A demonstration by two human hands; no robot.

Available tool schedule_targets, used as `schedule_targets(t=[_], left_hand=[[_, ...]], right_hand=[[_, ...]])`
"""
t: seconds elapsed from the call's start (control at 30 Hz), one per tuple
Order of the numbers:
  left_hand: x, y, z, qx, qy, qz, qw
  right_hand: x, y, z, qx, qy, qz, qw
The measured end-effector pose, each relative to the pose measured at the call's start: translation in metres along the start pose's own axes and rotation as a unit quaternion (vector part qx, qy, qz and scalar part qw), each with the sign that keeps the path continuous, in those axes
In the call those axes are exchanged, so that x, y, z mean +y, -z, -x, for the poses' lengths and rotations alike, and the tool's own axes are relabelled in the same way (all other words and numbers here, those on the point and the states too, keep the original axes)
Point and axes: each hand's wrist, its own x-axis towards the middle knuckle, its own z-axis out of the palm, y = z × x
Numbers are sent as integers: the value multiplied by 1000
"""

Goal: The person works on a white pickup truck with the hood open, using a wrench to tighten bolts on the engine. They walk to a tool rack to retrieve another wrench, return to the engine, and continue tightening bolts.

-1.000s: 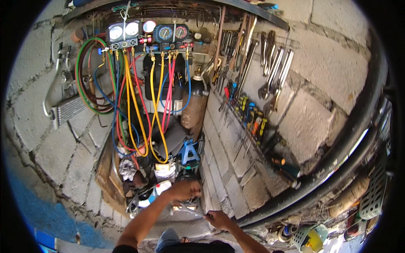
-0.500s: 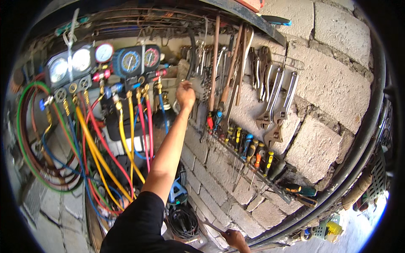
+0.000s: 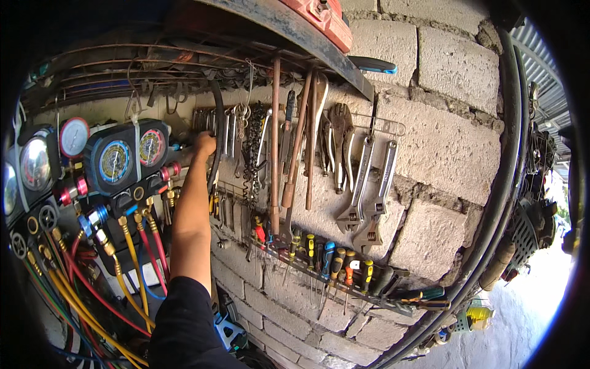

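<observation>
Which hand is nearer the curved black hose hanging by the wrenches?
Left: the left hand is just left of the curved black hose, contact unclear; the right hand is out of view.

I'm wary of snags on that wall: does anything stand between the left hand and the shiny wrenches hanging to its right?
Yes, as seen here: a black hose hangs just right of the left hand, between it and the shiny wrenches. Whether hand and hose touch, I can't tell.
</observation>
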Motion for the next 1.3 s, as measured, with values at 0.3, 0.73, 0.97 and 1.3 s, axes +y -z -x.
schedule_targets(t=[0.3,0.73,0.97,1.3], left_hand=[[3,-4,4,-16,19,-14,1000],[-70,9,-30,226,-223,-143,937],[-90,-22,175,400,-130,-120,899],[-1,-35,865,-353,225,-172,892]], right_hand=[[-18,3,10,13,-20,24,999],[-28,14,25,-129,-104,108,980],[-12,60,78,-38,-175,-11,984],[114,137,198,17,-265,-56,963]])
